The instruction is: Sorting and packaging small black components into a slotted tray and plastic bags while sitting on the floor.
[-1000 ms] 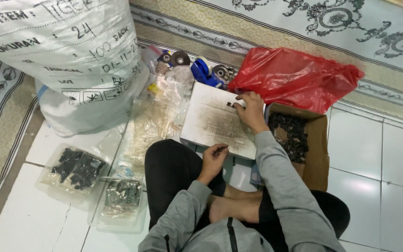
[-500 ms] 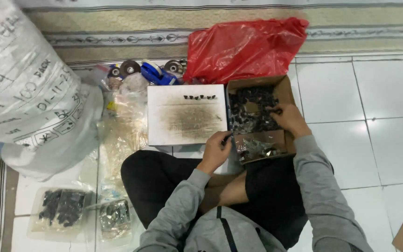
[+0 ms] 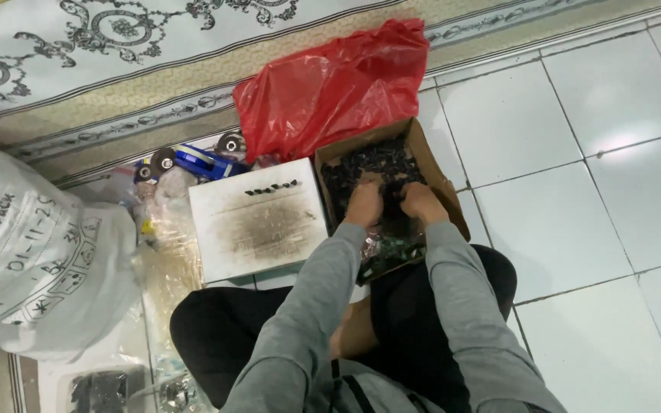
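An open cardboard box point(image 3: 439, 177) full of small dark parts point(image 3: 380, 164) sits on the white tile floor in front of my crossed legs. Both hands are down inside it. My left hand point(image 3: 364, 204) digs into the parts on the left side, fingers curled into the pile. My right hand point(image 3: 422, 202) does the same right beside it. Whether either hand has closed on any parts is hidden by the pile. Left of the box lies a white board point(image 3: 258, 218) smudged dark, with a short row of small dark parts point(image 3: 271, 188) near its far edge.
A red plastic bag point(image 3: 330, 84) lies behind the box. A blue wheeled tool point(image 3: 193, 160) and clear plastic bags point(image 3: 162, 252) sit left of the board. A big white sack point(image 3: 32, 260) stands at far left. A patterned rug point(image 3: 154, 46) runs along the back.
My left hand has left the board's near edge and joined the right hand inside the box. The camera has swung right, so the sack and bags sit further left.
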